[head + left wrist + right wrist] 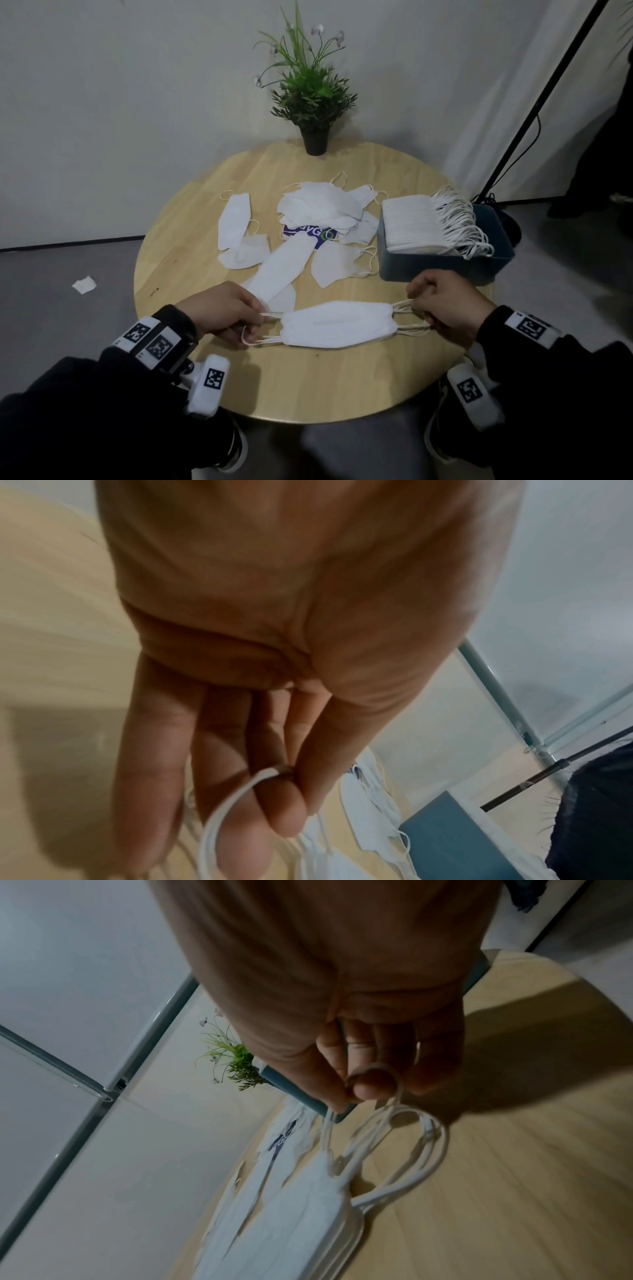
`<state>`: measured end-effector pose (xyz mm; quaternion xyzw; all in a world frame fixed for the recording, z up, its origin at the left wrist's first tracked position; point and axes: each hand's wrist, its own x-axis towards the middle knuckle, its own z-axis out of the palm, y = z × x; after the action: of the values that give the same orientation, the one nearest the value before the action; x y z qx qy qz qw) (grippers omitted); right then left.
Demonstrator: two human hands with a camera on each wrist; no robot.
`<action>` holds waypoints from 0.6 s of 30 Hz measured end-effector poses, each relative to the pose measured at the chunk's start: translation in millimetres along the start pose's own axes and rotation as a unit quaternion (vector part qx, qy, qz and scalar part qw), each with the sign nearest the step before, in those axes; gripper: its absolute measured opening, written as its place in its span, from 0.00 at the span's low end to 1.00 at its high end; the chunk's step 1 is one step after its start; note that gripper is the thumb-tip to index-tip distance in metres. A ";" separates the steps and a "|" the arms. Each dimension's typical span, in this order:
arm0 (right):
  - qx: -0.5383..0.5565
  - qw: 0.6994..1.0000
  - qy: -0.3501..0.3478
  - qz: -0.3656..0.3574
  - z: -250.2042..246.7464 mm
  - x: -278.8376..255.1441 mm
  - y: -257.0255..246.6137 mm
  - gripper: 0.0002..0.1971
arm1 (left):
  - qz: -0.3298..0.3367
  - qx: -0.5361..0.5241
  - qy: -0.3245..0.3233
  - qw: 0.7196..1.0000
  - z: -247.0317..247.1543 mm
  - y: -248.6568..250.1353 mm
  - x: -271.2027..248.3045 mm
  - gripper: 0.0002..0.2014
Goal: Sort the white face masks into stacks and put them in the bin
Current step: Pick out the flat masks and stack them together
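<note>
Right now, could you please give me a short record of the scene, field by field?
held stack: small stack of masks near the table's front edge
left hand: pinches its left ear loops
right hand: pinches its right ear loops
bin: blue, right side, already holds stacked masks
loose masks: scattered mid-table
table: round, wooden
plant: potted, far edge

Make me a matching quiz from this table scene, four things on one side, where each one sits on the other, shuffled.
Things:
1. potted plant
2. blue bin
3. mask stack
4. paper scrap

Places:
A. on the grey floor, left of the table
B. stretched between both hands by its ear loops
C. far edge of the table
D. right side of the table, holding stacked masks

Pairs: 1-C, 2-D, 3-B, 4-A
</note>
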<state>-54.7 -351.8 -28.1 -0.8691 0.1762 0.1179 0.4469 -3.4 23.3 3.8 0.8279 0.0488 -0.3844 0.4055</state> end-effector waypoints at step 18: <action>-0.401 0.881 -0.122 -0.219 57.2 -12.5 -34.6 0.44 | 0.258 0.480 0.071 0.836 67.7 15.8 22.9 0.23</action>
<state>-54.6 -283.8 -30.8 -0.9691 -0.1368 0.1833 0.0923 -21.6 -40.5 -27.1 0.9263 -0.3282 -0.1815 0.0369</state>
